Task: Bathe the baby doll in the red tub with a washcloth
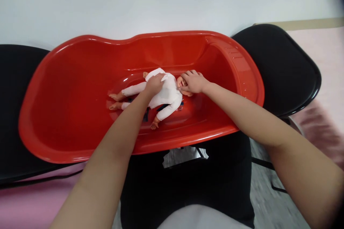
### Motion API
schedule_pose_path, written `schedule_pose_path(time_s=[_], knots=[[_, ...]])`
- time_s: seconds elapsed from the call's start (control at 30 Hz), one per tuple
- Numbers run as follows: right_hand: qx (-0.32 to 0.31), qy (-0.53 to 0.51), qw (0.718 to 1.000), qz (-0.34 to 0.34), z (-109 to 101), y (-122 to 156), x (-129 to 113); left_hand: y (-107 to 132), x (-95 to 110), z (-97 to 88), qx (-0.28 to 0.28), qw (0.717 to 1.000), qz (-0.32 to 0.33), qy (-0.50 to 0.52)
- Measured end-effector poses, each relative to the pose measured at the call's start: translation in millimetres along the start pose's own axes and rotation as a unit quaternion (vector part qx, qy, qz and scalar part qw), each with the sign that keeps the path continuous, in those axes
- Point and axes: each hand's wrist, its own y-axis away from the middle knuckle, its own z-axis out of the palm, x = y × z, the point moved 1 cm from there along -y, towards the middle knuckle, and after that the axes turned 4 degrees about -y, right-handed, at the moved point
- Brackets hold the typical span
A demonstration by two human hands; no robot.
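Note:
A baby doll [168, 91] in white clothing lies on its back in a red baby bathtub [61, 114], head to the right and bare feet to the left. My left hand [155, 84] is closed at the doll's chest, pinching a bit of the white top. Over the doll's head my right hand [195, 82] is curved, its fingers wrapped round the top and side and covering part of the face. Dark blue pieces [162, 107] show partly beneath the doll; what they are I cannot make out.
Black chairs support the tub, one seat [279, 68] at the right and another [16, 114] at the left. A white wall [134, 3] rises behind. Pink material [34, 200] lies lower left, and a pale pink surface [322, 57] is at the right.

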Motion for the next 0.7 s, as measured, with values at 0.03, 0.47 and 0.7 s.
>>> schedule_pose_path(time_s=[0.03,0.47,0.7], knots=[[0.0,0.001,1.0,0.001,0,0,0,0,-5,-1.3,0.006,1.0,-0.005,0.006],[0.003,0.002,1.0,0.0,2,-4,1,14,-20,-23.8,0.081,0.993,-0.09,0.013],[0.001,0.003,1.0,-0.001,0,0,-1,1,32,-6.9,0.062,0.995,0.065,0.044]])
